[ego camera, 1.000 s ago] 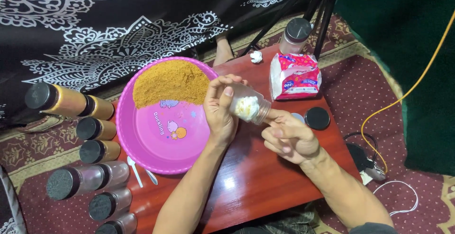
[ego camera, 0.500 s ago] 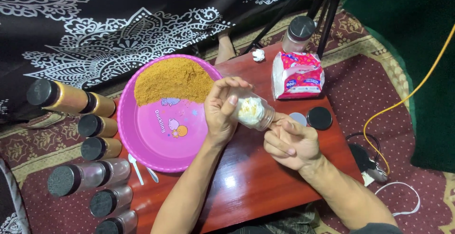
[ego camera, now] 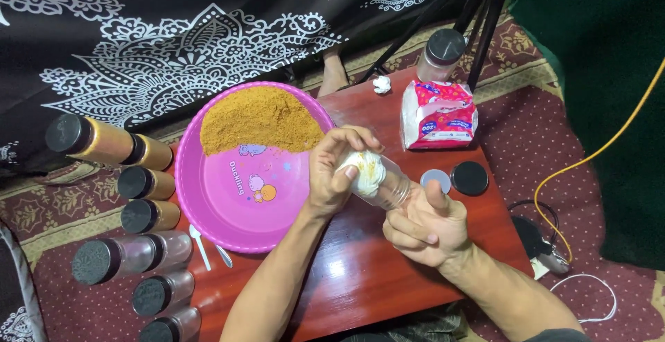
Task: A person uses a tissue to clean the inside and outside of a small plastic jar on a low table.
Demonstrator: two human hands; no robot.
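Note:
A small clear plastic jar (ego camera: 390, 187) lies tilted over a low red-brown wooden table (ego camera: 360, 273). My right hand (ego camera: 424, 226) grips the jar from below. My left hand (ego camera: 337, 170) presses a wad of white tissue (ego camera: 365, 170), stained yellow, at the jar's mouth. Left of the hands stands a pink plastic plate (ego camera: 235, 200) with a heap of brown-orange powder (ego camera: 259, 118) on its far half. A black lid (ego camera: 469, 177) and a round silver seal (ego camera: 436, 180) lie on the table just right of the jar.
A pack of tissues (ego camera: 439, 114) and a capped clear jar (ego camera: 441, 55) sit at the table's far right. Several black-capped jars (ego camera: 131, 203) stand along the left edge, some filled with powder. A white spoon (ego camera: 199, 245) lies beside the plate. Tripod legs (ego camera: 478, 30) and a yellow cable (ego camera: 589, 155) are on the right.
My left hand has pushed the tissue wad further over the jar's mouth, and both hands with the jar have shifted slightly.

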